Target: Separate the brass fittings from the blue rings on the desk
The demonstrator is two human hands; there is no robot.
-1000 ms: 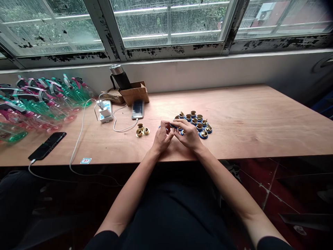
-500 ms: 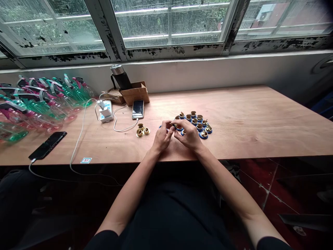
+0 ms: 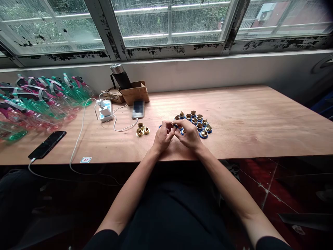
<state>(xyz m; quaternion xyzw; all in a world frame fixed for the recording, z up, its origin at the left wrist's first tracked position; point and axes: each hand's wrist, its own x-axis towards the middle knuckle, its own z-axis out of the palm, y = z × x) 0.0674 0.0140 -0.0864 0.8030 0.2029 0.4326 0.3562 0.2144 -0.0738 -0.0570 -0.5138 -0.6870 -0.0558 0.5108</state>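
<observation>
My left hand (image 3: 162, 136) and my right hand (image 3: 188, 134) meet fingertip to fingertip low over the table. Both have curled fingers and seem pinched on one small piece, which the fingers largely hide; a dark blue edge shows there. Just right of and behind the right hand sits a cluster of small round gold pieces with blue rims (image 3: 203, 134), several of them with an upright gold part. A bit of blue also peeks out beside the left fingers. Left of my hands lie three gold pieces (image 3: 139, 132) without visible blue rims.
A phone (image 3: 137, 109) on a cable lies by an open cardboard box (image 3: 135, 93) and a dark bottle (image 3: 122, 78). Further left are a power strip (image 3: 106, 111), a black phone (image 3: 47, 144) and many green and pink clear plastic bottles (image 3: 47, 100). The table's front edge runs under my forearms.
My fingers have shifted slightly around the small piece, the fingertips closing a little differently. The pieces on the table stay where they were.
</observation>
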